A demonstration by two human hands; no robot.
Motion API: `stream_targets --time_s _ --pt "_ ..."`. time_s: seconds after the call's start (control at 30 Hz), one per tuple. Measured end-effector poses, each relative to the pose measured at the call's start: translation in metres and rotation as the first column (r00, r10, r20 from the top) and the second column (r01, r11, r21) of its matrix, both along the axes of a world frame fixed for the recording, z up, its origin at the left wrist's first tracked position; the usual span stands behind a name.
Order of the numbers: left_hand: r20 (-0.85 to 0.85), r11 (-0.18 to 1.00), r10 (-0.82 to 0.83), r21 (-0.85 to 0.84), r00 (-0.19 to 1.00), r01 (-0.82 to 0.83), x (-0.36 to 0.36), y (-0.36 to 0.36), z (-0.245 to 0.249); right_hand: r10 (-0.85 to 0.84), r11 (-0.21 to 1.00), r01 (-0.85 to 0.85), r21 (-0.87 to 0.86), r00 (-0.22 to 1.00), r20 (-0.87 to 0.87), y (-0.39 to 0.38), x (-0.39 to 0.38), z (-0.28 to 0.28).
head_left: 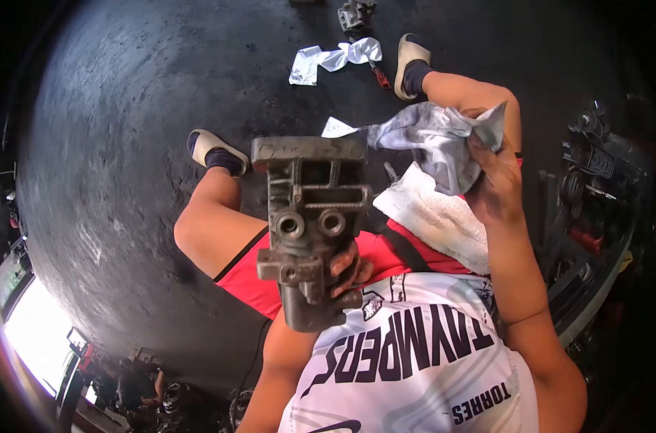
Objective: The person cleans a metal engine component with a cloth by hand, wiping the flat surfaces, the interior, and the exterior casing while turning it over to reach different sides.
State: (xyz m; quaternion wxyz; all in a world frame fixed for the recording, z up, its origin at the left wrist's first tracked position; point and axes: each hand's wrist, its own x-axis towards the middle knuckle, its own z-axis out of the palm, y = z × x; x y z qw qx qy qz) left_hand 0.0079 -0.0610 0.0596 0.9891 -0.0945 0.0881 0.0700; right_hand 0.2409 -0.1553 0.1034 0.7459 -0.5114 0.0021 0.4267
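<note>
In the head view, a grimy cast-metal housing (310, 195) stands upright in front of my lap. It has a flat flange on top, two round bores in the middle and a rounded lower end. My left hand (351, 273) grips its lower right side, fingers curled around it and the palm hidden behind the metal. On the right, raised over my thigh, my right hand (495, 173) is closed on a crumpled, grey-stained white rag (436, 137). The rag's thin end trails left, close to the housing's top flange. A white towel (443, 220) lies across my lap under the rag.
Ahead on the dark floor (126, 144) lie a white cloth (335, 59), a red-handled tool (380, 75) and another metal part (355, 16). Dark machine parts (588, 162) crowd a rack along the right. More parts (173, 397) and a bright opening (39, 332) are at lower left.
</note>
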Motion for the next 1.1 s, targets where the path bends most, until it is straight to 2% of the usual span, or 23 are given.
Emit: stream_targets --time_s 0.07,0.1,0.13,0.2,0.3,0.37,0.4,0.5,0.57,0.67,0.7,0.8,0.9,0.93,0.97,1.03,1.1 --pt "-0.014 1.000 0.019 0.004 1.000 -0.019 0.000 0.004 0.003 0.050 0.998 -0.053 0.027 0.993 0.106 0.002 -0.001 0.008" --pt "-0.023 0.999 0.048 0.015 0.999 -0.047 0.000 0.007 0.002 0.104 0.994 -0.107 0.005 0.971 0.214 0.003 -0.001 0.011" --pt "-0.026 0.995 0.092 0.037 0.995 -0.091 0.000 0.013 0.001 0.100 0.995 -0.102 -0.002 0.972 0.213 0.002 -0.001 0.014" --pt "-0.037 0.977 0.197 0.090 0.980 -0.193 0.001 0.028 -0.003 0.251 0.967 -0.225 -0.119 0.770 0.587 0.001 -0.003 0.023" --pt "-0.047 0.955 0.280 0.117 0.959 -0.273 0.004 0.044 -0.010 0.345 0.930 -0.327 -0.166 0.628 0.698 0.008 -0.010 0.040" --pt "-0.053 0.961 0.270 0.085 0.961 -0.265 0.003 0.041 -0.012 0.380 0.915 -0.343 -0.210 0.563 0.734 0.011 -0.013 0.046" --pt "-0.058 0.969 0.244 0.058 0.968 -0.241 0.002 0.034 -0.012 0.404 0.897 -0.380 -0.224 0.501 0.766 0.012 -0.013 0.047" --pt "-0.057 0.989 0.137 -0.055 0.989 -0.140 -0.004 0.009 -0.011 0.438 0.847 -0.490 -0.205 0.424 0.793 0.013 -0.017 0.044" --pt "-0.049 0.992 0.102 -0.074 0.994 -0.106 -0.006 0.004 -0.009 0.441 0.830 -0.523 -0.193 0.404 0.802 0.015 -0.021 0.040" --pt "-0.044 0.994 0.069 -0.084 0.997 -0.073 -0.007 0.000 -0.007 0.375 0.875 -0.463 -0.140 0.466 0.801 0.020 -0.033 0.041" --pt "-0.042 0.995 0.064 -0.079 0.997 -0.068 -0.008 0.000 -0.006 0.408 0.861 -0.486 -0.150 0.484 0.774 0.021 -0.035 0.044" --pt "-0.043 0.996 0.051 -0.070 0.998 -0.054 -0.010 -0.001 -0.007 0.522 0.777 -0.560 -0.286 0.320 0.791 0.028 -0.040 0.062" --pt "-0.040 0.997 0.048 -0.054 0.998 -0.050 -0.009 0.001 -0.011 0.541 0.782 -0.521 -0.343 0.294 0.788 0.029 -0.044 0.066" --pt "-0.036 0.997 0.050 -0.054 0.998 -0.052 -0.009 0.002 -0.013 0.517 0.814 -0.484 -0.322 0.348 0.782 0.029 -0.044 0.065" --pt "-0.032 0.997 0.054 -0.046 0.998 -0.056 -0.010 0.003 -0.016 0.525 0.817 -0.457 -0.353 0.333 0.784 0.027 -0.039 0.067" --pt "-0.024 0.998 0.057 -0.022 0.998 -0.057 -0.007 0.005 -0.024 0.413 0.887 -0.352 -0.298 0.320 0.853 0.025 -0.038 0.061" --pt "-0.013 0.998 0.059 -0.007 0.998 -0.059 -0.006 0.006 -0.030 0.445 0.845 -0.420 -0.330 0.212 0.870 0.025 -0.038 0.061"
